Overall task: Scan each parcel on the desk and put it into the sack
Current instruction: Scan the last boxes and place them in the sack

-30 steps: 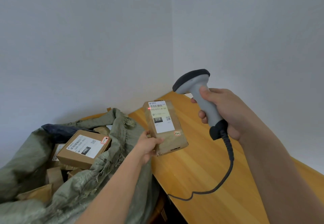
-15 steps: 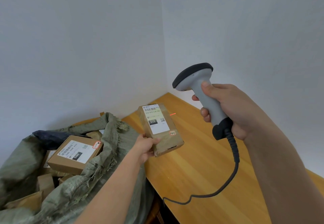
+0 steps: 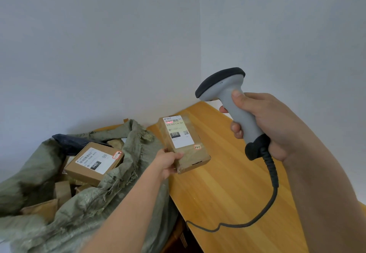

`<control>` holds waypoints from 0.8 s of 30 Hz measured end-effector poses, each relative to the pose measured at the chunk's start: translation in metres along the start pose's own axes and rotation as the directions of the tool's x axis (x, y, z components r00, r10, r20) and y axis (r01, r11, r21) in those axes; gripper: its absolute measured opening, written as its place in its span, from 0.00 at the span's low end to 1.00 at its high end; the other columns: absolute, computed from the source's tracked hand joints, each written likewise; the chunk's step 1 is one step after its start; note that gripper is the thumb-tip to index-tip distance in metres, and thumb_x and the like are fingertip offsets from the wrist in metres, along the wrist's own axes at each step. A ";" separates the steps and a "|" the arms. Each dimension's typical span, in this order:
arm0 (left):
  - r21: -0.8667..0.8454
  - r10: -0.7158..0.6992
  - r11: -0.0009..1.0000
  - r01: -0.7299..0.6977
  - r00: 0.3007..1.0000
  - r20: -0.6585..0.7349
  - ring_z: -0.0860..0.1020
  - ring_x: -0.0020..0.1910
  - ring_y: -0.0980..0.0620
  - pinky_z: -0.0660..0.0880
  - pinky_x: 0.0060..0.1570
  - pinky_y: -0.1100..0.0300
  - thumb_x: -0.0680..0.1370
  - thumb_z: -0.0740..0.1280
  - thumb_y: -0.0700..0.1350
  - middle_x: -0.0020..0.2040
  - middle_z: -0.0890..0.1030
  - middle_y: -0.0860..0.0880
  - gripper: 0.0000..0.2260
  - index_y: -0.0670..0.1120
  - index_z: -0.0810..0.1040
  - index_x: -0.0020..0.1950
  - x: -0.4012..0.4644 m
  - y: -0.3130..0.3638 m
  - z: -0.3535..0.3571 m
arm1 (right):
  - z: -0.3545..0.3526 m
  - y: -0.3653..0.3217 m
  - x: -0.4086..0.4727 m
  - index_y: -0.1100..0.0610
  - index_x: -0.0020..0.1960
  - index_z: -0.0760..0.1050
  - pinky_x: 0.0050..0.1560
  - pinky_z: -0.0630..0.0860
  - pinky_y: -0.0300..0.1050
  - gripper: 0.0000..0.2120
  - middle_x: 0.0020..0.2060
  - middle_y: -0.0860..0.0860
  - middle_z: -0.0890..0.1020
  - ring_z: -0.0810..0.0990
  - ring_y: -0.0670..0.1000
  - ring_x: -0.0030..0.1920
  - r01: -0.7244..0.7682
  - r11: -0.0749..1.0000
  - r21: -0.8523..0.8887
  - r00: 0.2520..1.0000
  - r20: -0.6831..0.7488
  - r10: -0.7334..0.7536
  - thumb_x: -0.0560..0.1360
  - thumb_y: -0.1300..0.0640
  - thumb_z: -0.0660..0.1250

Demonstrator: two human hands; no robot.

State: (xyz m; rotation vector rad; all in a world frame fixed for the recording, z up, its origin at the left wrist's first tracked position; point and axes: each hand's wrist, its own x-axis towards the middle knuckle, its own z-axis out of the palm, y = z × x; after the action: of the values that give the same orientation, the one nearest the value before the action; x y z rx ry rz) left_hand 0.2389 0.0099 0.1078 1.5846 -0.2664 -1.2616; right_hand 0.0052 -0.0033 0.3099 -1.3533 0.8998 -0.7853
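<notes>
My left hand [image 3: 166, 161] grips a long brown parcel [image 3: 195, 153] by its near left corner, tilted up over the desk's left edge. Its white label reads 010, and a red scan line lies across the barcode at the label's top. My right hand [image 3: 263, 122] holds a grey barcode scanner [image 3: 235, 102] with a black head, aimed down-left at the parcel from about a hand's width away. The green woven sack [image 3: 95, 203] gapes open at the left, with several brown parcels inside; the top one [image 3: 95, 162] is labelled 060.
The wooden desk [image 3: 233, 193] runs from the room's corner toward the lower right. The scanner's black cable [image 3: 273, 183] hangs down and loops across the desk to its left edge. Grey walls meet behind the desk.
The red scan line was on the desk beside the parcel half a second ago; now it lies on the barcode. The scanner tipped slightly toward the label. My left hand keeps its hold.
</notes>
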 end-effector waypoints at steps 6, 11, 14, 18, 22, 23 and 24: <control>-0.048 -0.003 0.999 0.000 0.998 -0.061 0.80 0.50 0.43 0.79 0.39 0.46 0.75 0.69 0.30 0.52 0.80 0.43 0.26 0.40 0.64 0.71 -0.003 -0.002 -0.011 | 0.001 0.001 0.006 0.62 0.53 0.79 0.29 0.74 0.38 0.18 0.40 0.50 0.80 0.75 0.46 0.28 0.012 1.000 -0.013 0.997 0.071 -0.011 0.80 0.47 0.63; -0.188 0.059 0.980 -0.065 0.998 -0.039 0.81 0.53 0.42 0.81 0.43 0.47 0.75 0.70 0.32 0.57 0.81 0.42 0.27 0.41 0.65 0.71 -0.022 0.002 -0.030 | 0.022 0.027 0.043 0.60 0.55 0.76 0.31 0.74 0.40 0.15 0.40 0.53 0.80 0.75 0.46 0.28 -0.014 0.997 -0.075 1.000 0.007 0.014 0.79 0.47 0.66; -0.294 0.109 0.951 -0.099 0.994 0.018 0.82 0.54 0.41 0.81 0.44 0.47 0.75 0.69 0.32 0.58 0.82 0.41 0.24 0.41 0.68 0.69 -0.044 0.007 -0.052 | 0.050 0.063 0.067 0.58 0.59 0.73 0.29 0.73 0.39 0.18 0.35 0.53 0.76 0.74 0.46 0.28 -0.092 0.991 -0.097 0.996 -0.004 0.092 0.76 0.49 0.72; -0.384 0.173 0.913 -0.139 0.983 0.056 0.81 0.56 0.42 0.81 0.46 0.46 0.76 0.67 0.32 0.57 0.82 0.42 0.19 0.41 0.71 0.66 -0.069 0.014 -0.086 | 0.095 0.101 0.080 0.61 0.59 0.74 0.27 0.73 0.38 0.25 0.34 0.53 0.75 0.73 0.46 0.27 -0.218 0.976 -0.027 0.972 0.087 0.219 0.71 0.46 0.76; -0.382 0.206 0.907 -0.175 0.978 0.041 0.82 0.53 0.43 0.82 0.45 0.45 0.77 0.66 0.32 0.57 0.82 0.42 0.17 0.41 0.71 0.64 -0.086 0.026 -0.128 | 0.141 0.112 0.089 0.62 0.59 0.73 0.32 0.75 0.41 0.27 0.35 0.53 0.76 0.73 0.46 0.29 -0.230 0.973 0.023 0.963 0.151 0.224 0.68 0.51 0.79; -0.384 0.204 0.907 -0.174 0.978 0.040 0.82 0.53 0.43 0.82 0.45 0.46 0.76 0.66 0.32 0.57 0.82 0.41 0.16 0.40 0.72 0.64 -0.088 0.028 -0.142 | 0.153 0.113 0.090 0.62 0.59 0.73 0.32 0.75 0.41 0.26 0.36 0.53 0.76 0.74 0.46 0.29 -0.231 0.973 0.027 0.960 0.167 0.223 0.68 0.52 0.79; -0.383 0.204 0.908 -0.173 0.978 0.040 0.82 0.52 0.43 0.82 0.45 0.46 0.76 0.67 0.33 0.56 0.82 0.41 0.17 0.40 0.72 0.64 -0.090 0.032 -0.155 | 0.165 0.113 0.092 0.62 0.59 0.73 0.31 0.75 0.40 0.26 0.36 0.53 0.76 0.74 0.45 0.29 -0.232 0.972 0.033 0.958 0.184 0.222 0.68 0.53 0.79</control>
State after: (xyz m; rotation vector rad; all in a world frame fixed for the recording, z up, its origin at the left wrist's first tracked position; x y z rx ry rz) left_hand 0.3398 0.1483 0.1704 1.1517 -0.2058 -1.1461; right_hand 0.1902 0.0000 0.1894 -1.2258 0.8661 -0.4991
